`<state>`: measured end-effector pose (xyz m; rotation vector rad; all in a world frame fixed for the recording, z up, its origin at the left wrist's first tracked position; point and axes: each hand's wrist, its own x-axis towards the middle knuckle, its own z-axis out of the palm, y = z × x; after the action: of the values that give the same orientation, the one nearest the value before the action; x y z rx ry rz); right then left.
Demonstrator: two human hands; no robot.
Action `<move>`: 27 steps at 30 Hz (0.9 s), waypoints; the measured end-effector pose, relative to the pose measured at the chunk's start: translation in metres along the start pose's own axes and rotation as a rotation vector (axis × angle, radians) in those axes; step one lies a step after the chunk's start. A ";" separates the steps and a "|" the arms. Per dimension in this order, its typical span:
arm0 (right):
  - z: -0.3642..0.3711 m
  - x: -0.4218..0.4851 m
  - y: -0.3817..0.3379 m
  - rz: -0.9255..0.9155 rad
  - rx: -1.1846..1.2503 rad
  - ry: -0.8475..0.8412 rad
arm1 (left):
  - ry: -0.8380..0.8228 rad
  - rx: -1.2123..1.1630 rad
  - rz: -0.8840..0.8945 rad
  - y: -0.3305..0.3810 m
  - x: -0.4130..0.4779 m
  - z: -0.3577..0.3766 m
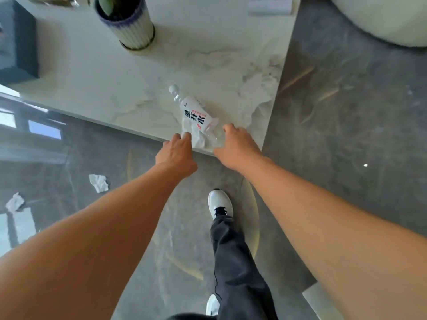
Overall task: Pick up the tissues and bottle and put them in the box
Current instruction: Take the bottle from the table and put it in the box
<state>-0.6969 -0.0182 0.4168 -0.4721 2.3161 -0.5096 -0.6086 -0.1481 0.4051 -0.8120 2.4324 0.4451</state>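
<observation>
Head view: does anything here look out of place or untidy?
Yes. A clear plastic bottle lies on its side on a crumpled white tissue at the marble table's corner, and two crumpled tissues litter the grey floor.

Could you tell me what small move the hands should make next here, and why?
Probably close the left hand on the tissue and the right hand on the bottle. Both hands are at the table edge, fingers touching or nearly touching them, with nothing lifted yet.

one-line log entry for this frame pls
phase: reach | left hand: touching tissue at table edge | right hand: open, beside lying bottle | floor tissues: two, untouched
</observation>
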 end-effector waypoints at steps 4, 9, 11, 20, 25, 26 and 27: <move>0.030 0.067 -0.022 0.013 -0.044 0.085 | 0.012 -0.117 -0.044 -0.006 0.070 0.021; 0.049 0.103 -0.012 0.015 -0.069 0.095 | 0.088 -0.202 0.066 -0.017 0.100 0.034; 0.048 0.103 -0.004 0.002 -0.046 0.125 | 0.116 -0.176 0.115 -0.019 0.098 0.032; 0.024 0.079 0.045 0.160 0.048 0.152 | 0.077 -0.230 0.082 -0.015 0.065 0.034; 0.027 0.001 0.083 0.228 0.080 0.185 | 0.116 -0.189 0.164 -0.010 -0.003 0.051; 0.032 -0.022 0.092 0.234 0.072 0.211 | 0.130 -0.187 0.194 -0.009 -0.022 0.057; 0.037 -0.048 0.101 0.237 0.066 0.240 | 0.143 -0.174 0.227 -0.007 -0.042 0.063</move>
<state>-0.6571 0.0827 0.3703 -0.1054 2.5317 -0.5489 -0.5518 -0.1050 0.3778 -0.6588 2.6599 0.7146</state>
